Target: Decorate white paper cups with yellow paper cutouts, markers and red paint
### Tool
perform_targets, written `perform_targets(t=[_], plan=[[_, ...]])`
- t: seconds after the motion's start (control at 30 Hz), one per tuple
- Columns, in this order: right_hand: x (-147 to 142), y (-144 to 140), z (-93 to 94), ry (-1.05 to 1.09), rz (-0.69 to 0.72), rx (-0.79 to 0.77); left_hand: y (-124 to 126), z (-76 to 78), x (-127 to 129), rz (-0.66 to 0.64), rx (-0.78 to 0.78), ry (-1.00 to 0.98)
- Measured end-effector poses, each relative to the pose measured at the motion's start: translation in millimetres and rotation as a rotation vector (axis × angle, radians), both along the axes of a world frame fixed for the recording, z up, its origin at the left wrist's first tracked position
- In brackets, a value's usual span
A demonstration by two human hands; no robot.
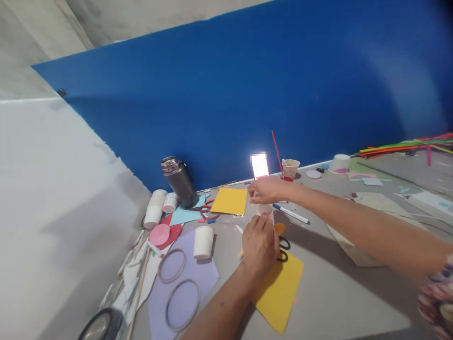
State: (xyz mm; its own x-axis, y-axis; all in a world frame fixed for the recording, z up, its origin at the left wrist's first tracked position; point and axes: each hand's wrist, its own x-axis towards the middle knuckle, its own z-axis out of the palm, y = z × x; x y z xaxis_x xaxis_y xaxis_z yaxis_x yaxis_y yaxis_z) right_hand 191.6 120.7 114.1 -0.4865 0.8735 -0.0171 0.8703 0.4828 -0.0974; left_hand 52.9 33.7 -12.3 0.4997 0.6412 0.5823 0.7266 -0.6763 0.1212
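A: Two hands on one small paper cup (pixel 266 211), head view. Left hand (pixel 260 245) below it, fingers curled against the cup's near side. Right hand (pixel 268 189) above, fingertips pinched at its rim.

B: Where's the cup sitting?

A: On the grey table (pixel 329 293), just beside the yellow sheet (pixel 279 293) and scissors (pixel 283 249). White marker (pixel 290 214) lies right of it. Second yellow sheet (pixel 229 200) behind, steel flask (pixel 179 181) against the blue wall (pixel 247 94).

B: Anything else close?

A: Upturned white cup (pixel 203 242) on lilac paper (pixel 184 288), left of the hands.
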Motion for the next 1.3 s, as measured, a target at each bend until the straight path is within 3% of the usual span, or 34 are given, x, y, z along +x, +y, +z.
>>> perform_targets(t=[0.13,0.27,0.6,0.73,0.83,0.97,1.07,1.1,1.17,1.3], plan=[[0.8,7.8,1.9,-0.048,-0.015,-0.018,0.6,-3.7,1.4,0.022,-0.010,0.019],[19.8,11.6,-4.5,-0.053,-0.053,-0.029,-0.9,-2.9,1.9,0.069,-0.041,0.058],[52.4,-12.1,-22.1,0.097,-0.143,-0.041,-1.5,1.6,1.8,0.072,-0.136,0.042],[60.0,-16.2,-21.4,0.140,-0.223,0.030,-2.7,2.9,1.7,0.059,-0.175,-0.055],[66.8,-20.8,-23.1,0.159,-0.238,0.060,2.8,9.2,-2.3,0.063,-0.231,-0.260],[75.6,-25.8,-27.3,0.200,-0.229,0.069,25.4,24.5,-21.8,0.155,-0.474,-0.667],[76.6,-25.4,-27.0,0.231,-0.197,0.049,41.5,34.0,-42.0,-0.039,-0.924,-0.875],[75.2,-24.9,-25.7,0.236,-0.180,0.044,44.3,35.7,-47.3,-0.122,-1.002,-0.884],[69.6,-24.2,-21.7,0.232,-0.140,0.039,45.3,36.5,-52.9,-0.217,-1.022,-0.777],[52.8,-24.5,-14.5,0.182,-0.053,0.040,37.7,26.0,-43.9,-0.159,-0.844,-0.320]])
